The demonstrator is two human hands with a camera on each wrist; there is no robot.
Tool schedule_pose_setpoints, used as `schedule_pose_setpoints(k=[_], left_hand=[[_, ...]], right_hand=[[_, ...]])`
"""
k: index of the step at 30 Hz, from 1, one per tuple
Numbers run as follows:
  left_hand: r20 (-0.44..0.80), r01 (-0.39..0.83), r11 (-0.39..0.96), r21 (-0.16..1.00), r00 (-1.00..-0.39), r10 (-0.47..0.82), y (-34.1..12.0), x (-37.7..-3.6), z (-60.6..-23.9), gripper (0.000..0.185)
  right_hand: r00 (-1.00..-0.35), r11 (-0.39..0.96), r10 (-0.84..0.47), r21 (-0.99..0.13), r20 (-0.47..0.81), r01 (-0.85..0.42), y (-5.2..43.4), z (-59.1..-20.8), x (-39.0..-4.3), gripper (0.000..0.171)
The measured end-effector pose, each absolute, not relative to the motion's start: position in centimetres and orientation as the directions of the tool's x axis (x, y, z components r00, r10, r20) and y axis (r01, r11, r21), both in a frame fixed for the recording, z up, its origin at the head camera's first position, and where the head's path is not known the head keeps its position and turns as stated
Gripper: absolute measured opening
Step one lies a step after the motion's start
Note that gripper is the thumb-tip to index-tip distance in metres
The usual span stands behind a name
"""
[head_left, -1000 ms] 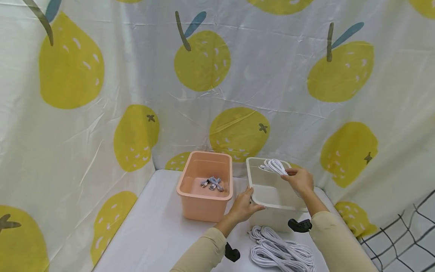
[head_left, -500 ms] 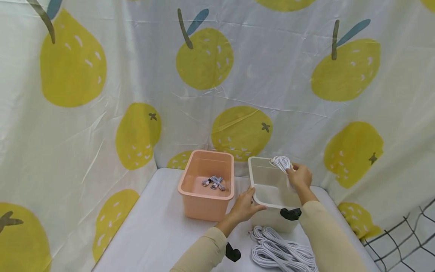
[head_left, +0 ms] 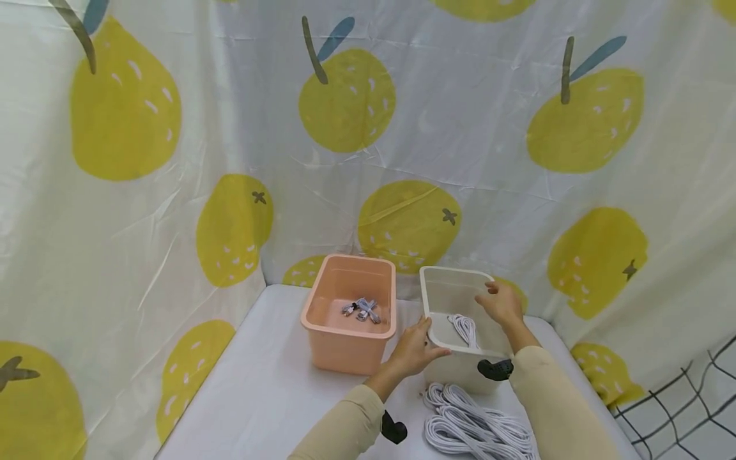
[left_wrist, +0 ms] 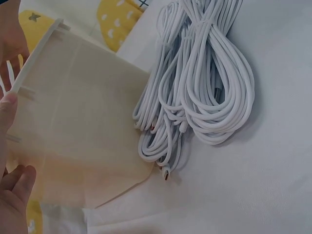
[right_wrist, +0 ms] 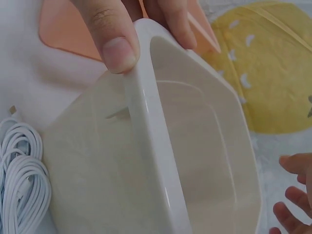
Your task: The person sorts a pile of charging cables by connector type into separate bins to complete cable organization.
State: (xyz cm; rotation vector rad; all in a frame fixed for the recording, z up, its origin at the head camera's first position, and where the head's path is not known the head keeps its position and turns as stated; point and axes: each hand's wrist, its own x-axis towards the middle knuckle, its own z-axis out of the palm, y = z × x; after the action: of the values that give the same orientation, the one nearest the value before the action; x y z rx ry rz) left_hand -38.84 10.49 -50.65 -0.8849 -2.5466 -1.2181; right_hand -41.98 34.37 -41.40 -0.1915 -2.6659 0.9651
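A white bin (head_left: 454, 269) stands on the table beside a pink bin (head_left: 345, 348). My left hand (head_left: 425, 335) grips the white bin's near left rim, and its thumb (right_wrist: 113, 44) lies over that rim (right_wrist: 156, 146). Above the white bin hovers my right hand (head_left: 494, 297), fingers relaxed and holding nothing; its fingertips (right_wrist: 292, 204) show at the edge of the right wrist view. A coiled white cable (head_left: 464, 327) lies inside the white bin. Several white cable bundles (head_left: 477, 428) (left_wrist: 200, 87) lie on the table in front of it.
The pink bin holds a few small grey cables (head_left: 359, 310). A pear-print curtain (head_left: 368, 160) closes off the back and left sides. Black wire mesh (head_left: 678, 396) stands off the table's right edge. Bare white tabletop (head_left: 259, 390) lies to the left.
My right hand held the coiled white cable over the white bin; it has let go and the coil now lies inside. The left hand has stayed on the rim.
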Motion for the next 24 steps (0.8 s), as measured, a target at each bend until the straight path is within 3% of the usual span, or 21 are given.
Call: schedule_pose_setpoints(k=[7, 24], left_hand=[[0.391, 0.573, 0.461, 0.677, -0.812, 0.434, 10.4, -38.7, -50.6, 0.086], [0.374, 0.561, 0.469, 0.682, -0.819, 0.435, 10.4, -38.9, -50.7, 0.086]], right_hand=[[-0.958, 0.755, 0.207, -0.655, 0.201, 0.026, 34.5, -41.3, -41.5, 0.058], [-0.969, 0.684, 0.081, -0.72, 0.233, -0.116, 34.2, -41.7, -39.6, 0.062]])
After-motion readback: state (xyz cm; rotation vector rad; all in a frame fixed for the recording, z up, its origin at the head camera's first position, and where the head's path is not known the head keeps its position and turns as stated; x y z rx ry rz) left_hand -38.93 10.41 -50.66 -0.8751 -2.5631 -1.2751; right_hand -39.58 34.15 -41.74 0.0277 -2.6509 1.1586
